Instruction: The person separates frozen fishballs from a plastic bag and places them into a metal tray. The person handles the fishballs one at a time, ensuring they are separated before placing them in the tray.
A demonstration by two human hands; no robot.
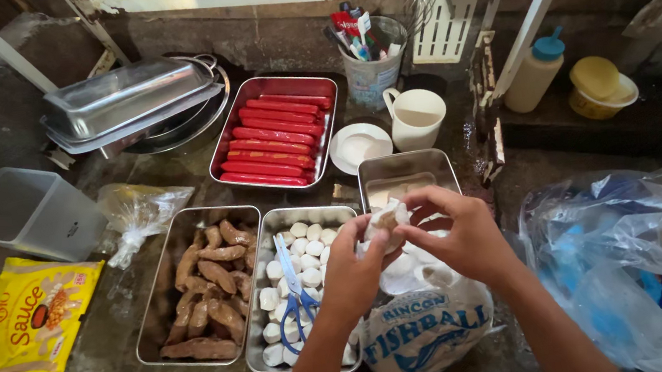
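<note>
Two hands, left hand (351, 269) and right hand (459, 233), pinching white fishball (384, 223) above blue-printed white bag (424, 330); yellow sauce packet (29, 315) far left.

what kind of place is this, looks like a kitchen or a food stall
Probably a street-food stall's prep counter: steel trays of red hot dogs, brown sausages and white fish balls sit on a rough worktop, beside a cup of utensils.

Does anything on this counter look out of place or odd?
One thing: blue-handled scissors lie directly on the white round fish balls inside the middle steel tray, a tool resting on food. Otherwise the trays sit in tidy order while both hands hold a white piece above them.
</note>
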